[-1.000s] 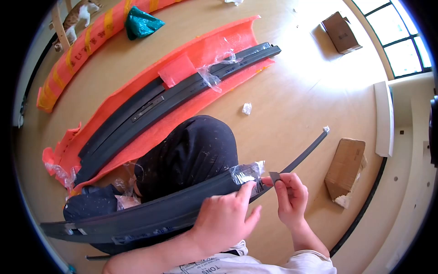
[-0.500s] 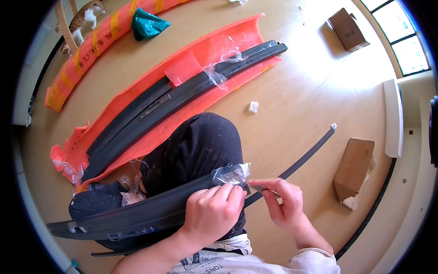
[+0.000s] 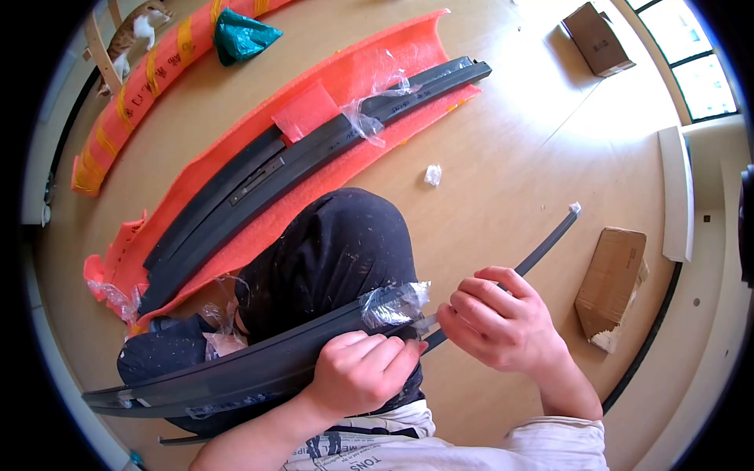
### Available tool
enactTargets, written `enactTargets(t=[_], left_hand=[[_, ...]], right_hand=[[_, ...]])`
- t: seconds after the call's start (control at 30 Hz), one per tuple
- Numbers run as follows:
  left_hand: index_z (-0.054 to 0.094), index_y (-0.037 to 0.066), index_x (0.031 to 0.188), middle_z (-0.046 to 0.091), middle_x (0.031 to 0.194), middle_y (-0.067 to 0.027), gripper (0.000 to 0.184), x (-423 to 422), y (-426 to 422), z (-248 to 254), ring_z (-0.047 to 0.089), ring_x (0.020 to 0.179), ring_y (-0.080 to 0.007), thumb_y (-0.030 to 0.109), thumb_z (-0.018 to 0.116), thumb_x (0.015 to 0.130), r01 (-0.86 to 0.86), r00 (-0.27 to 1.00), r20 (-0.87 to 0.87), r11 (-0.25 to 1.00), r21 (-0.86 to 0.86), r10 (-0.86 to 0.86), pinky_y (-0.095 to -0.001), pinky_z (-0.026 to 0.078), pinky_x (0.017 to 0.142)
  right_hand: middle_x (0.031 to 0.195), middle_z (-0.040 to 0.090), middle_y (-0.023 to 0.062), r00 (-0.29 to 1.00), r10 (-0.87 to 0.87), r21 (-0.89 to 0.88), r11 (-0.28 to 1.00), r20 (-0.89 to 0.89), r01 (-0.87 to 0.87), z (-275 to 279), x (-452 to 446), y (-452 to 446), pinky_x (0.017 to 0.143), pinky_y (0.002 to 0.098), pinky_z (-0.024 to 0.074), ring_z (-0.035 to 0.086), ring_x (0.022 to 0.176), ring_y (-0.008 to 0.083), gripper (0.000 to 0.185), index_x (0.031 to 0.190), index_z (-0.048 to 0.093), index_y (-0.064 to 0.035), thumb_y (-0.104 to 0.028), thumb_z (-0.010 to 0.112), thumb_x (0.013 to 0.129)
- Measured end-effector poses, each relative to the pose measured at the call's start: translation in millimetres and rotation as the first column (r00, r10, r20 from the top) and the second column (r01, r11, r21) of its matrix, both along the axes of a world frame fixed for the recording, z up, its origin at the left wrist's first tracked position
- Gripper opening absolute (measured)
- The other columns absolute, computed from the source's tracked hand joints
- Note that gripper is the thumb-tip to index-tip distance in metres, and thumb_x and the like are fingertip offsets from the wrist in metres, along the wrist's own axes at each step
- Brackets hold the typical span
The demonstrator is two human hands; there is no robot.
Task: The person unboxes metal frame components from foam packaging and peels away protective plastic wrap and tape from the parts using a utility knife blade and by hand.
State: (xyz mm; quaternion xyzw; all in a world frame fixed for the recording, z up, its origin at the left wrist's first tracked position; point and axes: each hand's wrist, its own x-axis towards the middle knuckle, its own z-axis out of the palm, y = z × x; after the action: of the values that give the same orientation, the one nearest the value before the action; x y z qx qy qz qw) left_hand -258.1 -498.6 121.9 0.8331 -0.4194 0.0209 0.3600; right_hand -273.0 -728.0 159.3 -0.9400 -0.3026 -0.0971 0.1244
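Observation:
Across my lap lies a long dark grey rail [image 3: 259, 369], its near end wrapped in clear plastic film [image 3: 393, 304]. My left hand [image 3: 365, 369] is closed over the rail just below that film. To its right, my right hand [image 3: 499, 322] is closed, with fingers curled in toward the rail's end. A thin greyish piece [image 3: 426, 323] shows between its fingertips and the rail end; I cannot tell whether it is tape or a blade. A narrow dark strip [image 3: 546, 247], its far tip wrapped in clear plastic, passes behind my right hand.
More dark rails [image 3: 314, 153] rest on opened pink foam wrap [image 3: 385, 59]. Beyond are a taped pink foam roll [image 3: 133, 118], a green plastic bag [image 3: 243, 35] and a cat [image 3: 141, 30]. Cardboard boxes [image 3: 601, 43] and a plastic scrap [image 3: 433, 174] are on the floor.
My right hand has turned over, its knuckles now facing up, and has moved slightly up and right. My left hand has shifted slightly down, still on the rail.

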Motion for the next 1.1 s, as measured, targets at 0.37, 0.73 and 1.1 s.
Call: enactTargets(t=[0.37, 0.73, 1.1], left_hand=[[0.067, 0.011, 0.073, 0.048, 0.059, 0.0033, 0.018, 0.0, 1.2, 2.0, 0.055, 0.052, -0.0124, 0.017, 0.081, 0.081, 0.14, 0.988, 0.061, 0.99, 0.034, -0.142, -0.0269, 0.04, 0.048], [0.073, 0.013, 0.108, 0.063, 0.103, -0.0007, 0.03, 8.6, 14.1, 11.8, 0.061, 0.097, -0.0189, 0.026, 0.079, 0.081, -0.045, 0.988, 0.155, 0.977, 0.209, 0.012, -0.0368, 0.047, 0.083], [0.058, 0.01, 0.138, 0.06, 0.128, -0.0101, 0.082, 9.3, 47.8, 33.0, 0.058, 0.118, -0.0242, 0.031, 0.089, 0.065, -0.102, 0.99, -0.046, 0.89, 0.445, 0.137, -0.0391, 0.049, 0.092]], right_hand=[[0.09, 0.062, 0.0026, 1.0, -0.003, -0.032, 0.999, -0.024, 0.003, -4.3, -1.3, -9.6, 0.085, 0.0372, 0.054, 0.067, 0.092, 0.0188, 0.019, 0.088, 0.069, -0.0084, -0.011, 0.073, 0.07], [0.087, 0.069, 0.0052, 0.851, -0.424, -0.334, 0.887, -0.31, 0.32, -106.3, 57.8, -28.4, 0.081, 0.0388, 0.0501, 0.065, 0.093, 0.025, 0.007, 0.082, 0.068, -0.0097, -0.004, 0.066, 0.079], [0.092, 0.069, 0.0125, 0.788, -0.172, 0.427, 0.763, -0.591, 0.486, -40.1, 54.0, -0.7, 0.085, 0.0407, 0.055, 0.067, 0.093, 0.0327, 0.025, 0.108, 0.071, -0.0032, -0.021, 0.075, 0.091]])
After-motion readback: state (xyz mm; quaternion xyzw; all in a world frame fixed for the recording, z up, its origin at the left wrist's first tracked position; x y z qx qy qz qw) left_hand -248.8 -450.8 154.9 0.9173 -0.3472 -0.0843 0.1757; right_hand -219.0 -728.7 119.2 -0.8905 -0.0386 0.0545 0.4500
